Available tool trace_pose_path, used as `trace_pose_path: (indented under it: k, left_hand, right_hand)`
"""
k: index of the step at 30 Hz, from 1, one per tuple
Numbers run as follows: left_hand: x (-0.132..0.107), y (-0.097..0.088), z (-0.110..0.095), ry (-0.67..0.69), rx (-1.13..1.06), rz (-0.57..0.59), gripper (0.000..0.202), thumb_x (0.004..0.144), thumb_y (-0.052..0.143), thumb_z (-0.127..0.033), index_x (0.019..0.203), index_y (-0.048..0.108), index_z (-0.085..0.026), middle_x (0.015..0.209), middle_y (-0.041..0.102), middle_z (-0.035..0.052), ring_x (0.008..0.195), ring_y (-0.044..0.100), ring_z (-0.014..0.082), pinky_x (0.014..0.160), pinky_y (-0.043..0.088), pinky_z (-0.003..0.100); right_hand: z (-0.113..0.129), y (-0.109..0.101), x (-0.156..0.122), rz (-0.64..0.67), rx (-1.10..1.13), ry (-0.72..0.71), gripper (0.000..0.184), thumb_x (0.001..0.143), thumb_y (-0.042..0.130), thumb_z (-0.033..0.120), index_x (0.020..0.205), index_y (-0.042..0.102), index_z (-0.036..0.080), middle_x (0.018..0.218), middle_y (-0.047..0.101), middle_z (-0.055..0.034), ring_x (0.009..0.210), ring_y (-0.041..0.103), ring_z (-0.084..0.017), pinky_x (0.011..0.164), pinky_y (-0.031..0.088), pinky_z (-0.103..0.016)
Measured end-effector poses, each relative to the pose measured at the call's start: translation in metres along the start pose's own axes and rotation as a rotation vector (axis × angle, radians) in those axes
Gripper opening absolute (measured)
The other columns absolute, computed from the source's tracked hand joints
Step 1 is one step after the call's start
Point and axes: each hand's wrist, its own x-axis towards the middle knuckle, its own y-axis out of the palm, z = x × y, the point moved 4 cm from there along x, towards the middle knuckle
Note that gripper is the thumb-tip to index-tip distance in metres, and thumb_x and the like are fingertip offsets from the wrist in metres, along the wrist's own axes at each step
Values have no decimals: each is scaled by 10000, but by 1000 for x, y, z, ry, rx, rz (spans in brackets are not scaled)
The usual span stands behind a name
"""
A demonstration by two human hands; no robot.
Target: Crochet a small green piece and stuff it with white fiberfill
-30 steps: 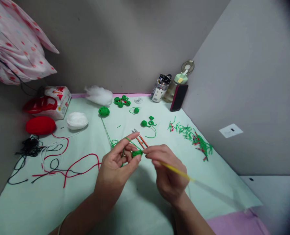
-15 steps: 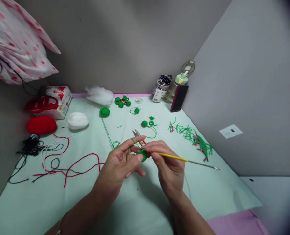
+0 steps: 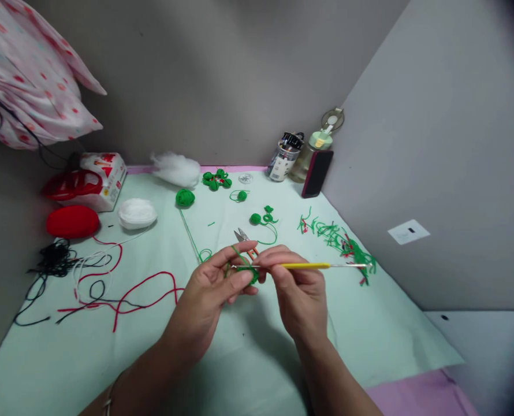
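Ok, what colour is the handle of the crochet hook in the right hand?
Yellow, on the crochet hook held by the right hand; head view shows it.

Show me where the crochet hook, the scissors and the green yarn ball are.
crochet hook (image 3: 304, 266): head view, on its yellow handle.
scissors (image 3: 241, 235): head view, on the metal blades.
green yarn ball (image 3: 185, 198): head view, on its middle.

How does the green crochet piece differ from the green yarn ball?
The green crochet piece is pinched by the left hand, off the cloth; the green yarn ball lies untouched farther back. The piece has the crochet hook at it, held by the right hand; the ball has none. Both are the same green.
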Motion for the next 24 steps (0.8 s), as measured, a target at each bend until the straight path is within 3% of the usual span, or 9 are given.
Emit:
trace_pose_path:
  k: [3,8,13,16,20,22,24]
  left_hand:
    - [0,1,3,32,101,21,302,862,849,-311,1163,839,-307,884,706,9,758,596,111,772,522,236]
    - [-1,1,3,39,108,43,284,885,812,-300,1167,835,-310,916,673,12,746,555,122,842,546,305]
    - [-2,-1,-2,58,134,28,319,852,842,-295,1170,832,-317,969,653,31,939,622,183,849,554,288]
    - [-2,-3,-2,98,188,4,317,858,841,-276,1169,832,-334,926,628,6,868,617,145,829,537,253]
    - [-2,-5,-2,183,262,-85,367,845,851,-195,1182,824,-339,886,611,-28,729,527,76,715,475,176]
    - [-1,-5,-1,163,218,-92,429,852,857,-226,1262,786,-331,870,610,-33,683,493,66,635,443,163]
    - [-1,-3,1,97,139,-60,479,869,850,-286,1336,742,-298,816,591,-41,610,449,57,583,429,171]
  right_hand:
    - [-4,-2,0,-20,17,53,125,990,717,317,970,829,265,915,768,-44,818,678,-180,720,562,-316]
    - [-5,-4,4,-60,171,174,186,966,737,381,885,778,219,821,735,-32,641,623,-143,626,558,-293]
    - [-2,-2,4,-19,153,135,193,1028,653,355,919,733,218,845,743,-30,668,647,-145,649,571,-294]
    - [5,-3,-1,6,-44,2,188,1072,566,264,993,731,224,911,747,-41,737,683,-158,690,588,-312]
    - [21,4,-12,107,-461,-385,229,1056,524,125,1144,711,224,963,769,-67,864,724,-193,729,609,-342]
    - [25,10,-20,136,-689,-566,260,1023,573,95,1197,713,227,1020,782,-91,931,741,-217,744,622,-359]
    - [25,14,-23,135,-824,-630,299,997,615,76,1214,726,249,1069,783,-95,952,745,-222,743,625,-355]
